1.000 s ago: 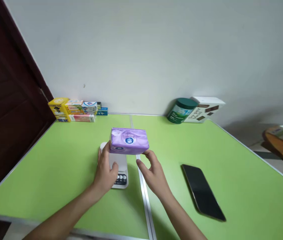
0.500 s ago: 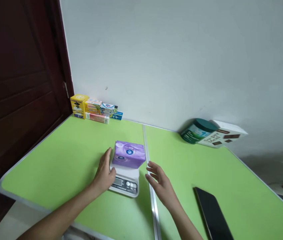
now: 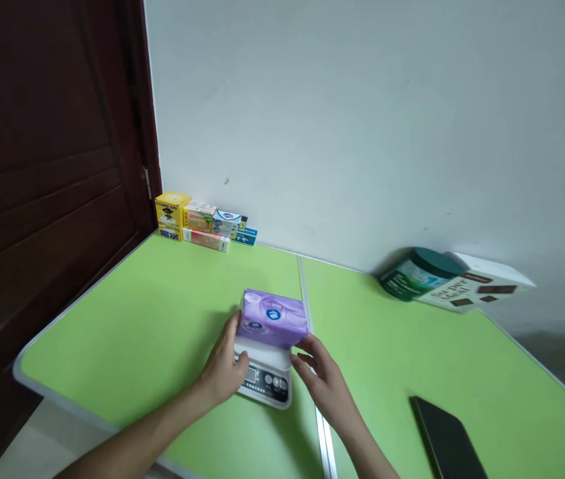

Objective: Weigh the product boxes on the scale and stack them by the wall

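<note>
Pack (image 3: 273,319), purple, lay on or just above the white scale (image 3: 266,356), long axis crosswise between both hands. I saw left hand (image 3: 225,368) fingers by its left end, right hand (image 3: 325,380) fingers by its right, neither clearly nearer; gripping, I couldn't tell.

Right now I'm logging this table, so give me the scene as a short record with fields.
left hand: at the left end of the pack
right hand: at the pack's right end
pack: purple, over the scale, contact hidden
scale: white, on the left half of the table
phone: dark, on the right half
back left: several boxes
back right: green tub, white carton
</note>
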Action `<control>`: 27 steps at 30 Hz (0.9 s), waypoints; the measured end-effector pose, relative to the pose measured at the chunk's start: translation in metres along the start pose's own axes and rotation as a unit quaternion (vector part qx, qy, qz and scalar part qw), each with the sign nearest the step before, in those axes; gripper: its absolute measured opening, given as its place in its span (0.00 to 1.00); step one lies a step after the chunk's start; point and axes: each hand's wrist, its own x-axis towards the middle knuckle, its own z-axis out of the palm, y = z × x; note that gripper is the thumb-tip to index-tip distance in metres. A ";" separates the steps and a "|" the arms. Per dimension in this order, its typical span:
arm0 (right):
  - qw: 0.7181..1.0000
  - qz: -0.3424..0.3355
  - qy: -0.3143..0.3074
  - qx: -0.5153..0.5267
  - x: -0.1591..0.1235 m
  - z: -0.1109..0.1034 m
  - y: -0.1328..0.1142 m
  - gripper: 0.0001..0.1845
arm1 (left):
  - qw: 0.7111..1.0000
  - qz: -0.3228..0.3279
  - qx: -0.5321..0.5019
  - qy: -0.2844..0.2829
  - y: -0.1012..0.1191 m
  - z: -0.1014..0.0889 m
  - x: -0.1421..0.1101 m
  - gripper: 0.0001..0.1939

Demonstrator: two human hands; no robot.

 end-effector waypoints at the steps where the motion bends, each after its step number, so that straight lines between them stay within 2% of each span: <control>1: 1.000 -0.001 -0.003 0.001 -0.001 0.000 -0.001 0.21 | 1.000 0.002 0.001 0.004 0.000 -0.001 0.000 0.37; 6: 1.000 0.011 -0.010 0.014 -0.002 -0.002 -0.006 0.22 | 0.999 0.006 -0.028 0.014 0.003 -0.007 -0.001 0.36; 10: 0.999 0.035 -0.016 0.014 0.008 -0.005 -0.008 0.39 | 0.999 0.000 -0.044 0.006 0.007 -0.011 0.000 0.35; 15: 0.991 0.036 -0.092 0.094 0.027 -0.004 -0.011 0.54 | 0.999 0.007 -0.036 0.015 0.006 -0.010 0.002 0.35; 17: 0.986 0.038 -0.109 0.124 0.031 -0.002 -0.013 0.53 | 0.999 0.002 -0.037 0.012 0.005 -0.010 0.001 0.35; 22: 0.986 0.017 -0.107 0.127 0.034 0.000 -0.022 0.38 | 1.000 0.018 -0.005 -0.002 0.014 -0.018 0.000 0.34; 25: 0.988 0.011 -0.102 0.117 0.043 0.001 -0.031 0.35 | 0.998 0.050 0.029 -0.029 0.019 -0.033 0.010 0.33; 27: 0.990 0.015 -0.098 0.098 0.055 0.003 -0.040 0.33 | 0.994 0.078 0.066 -0.024 0.015 -0.049 0.028 0.33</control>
